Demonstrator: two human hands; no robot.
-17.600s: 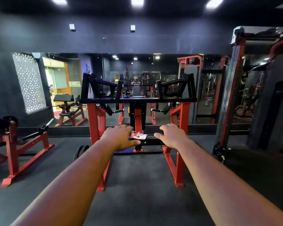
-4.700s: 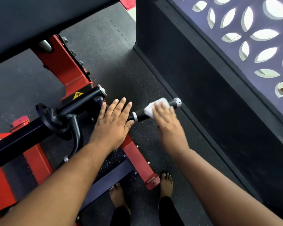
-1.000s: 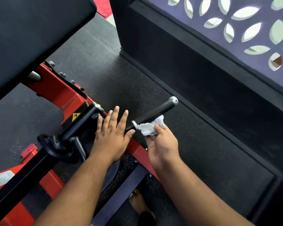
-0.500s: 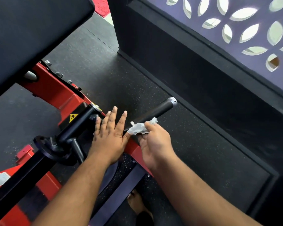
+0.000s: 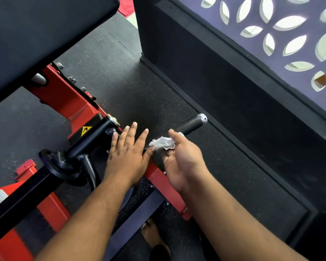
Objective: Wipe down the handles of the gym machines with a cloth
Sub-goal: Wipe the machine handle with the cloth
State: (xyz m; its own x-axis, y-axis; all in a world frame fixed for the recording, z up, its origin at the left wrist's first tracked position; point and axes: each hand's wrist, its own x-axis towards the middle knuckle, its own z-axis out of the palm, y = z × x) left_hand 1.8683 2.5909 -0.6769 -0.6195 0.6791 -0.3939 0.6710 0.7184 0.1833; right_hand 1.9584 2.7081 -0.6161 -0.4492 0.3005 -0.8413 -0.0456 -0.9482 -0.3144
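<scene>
At the far left a black padded seat fills the upper corner, carried on a red steel frame that runs down toward the near side. A yellow warning sticker sits on the frame beside a black bar, which passes through a round black collar and slopes away to the near left.

The left hand lies flat with its fingers straight and spread, palm down on the joint where the bar meets the frame, holding nothing. Its thumb tip touches the edge of the white cloth.

Just right of it, the right hand pinches the crumpled cloth between thumb and curled fingers (the fingertips are hidden under the fabric). The cloth sits at the inner end of the black handle, against its near side. The handle angles up and to the right, bare along most of its textured grip, and ends in a silver cap.

Below the hands a bare foot stands on the speckled black rubber floor.

To the right a low black ledge borders the floor, and above it a dark screen with leaf-shaped cut-outs lets in light.
</scene>
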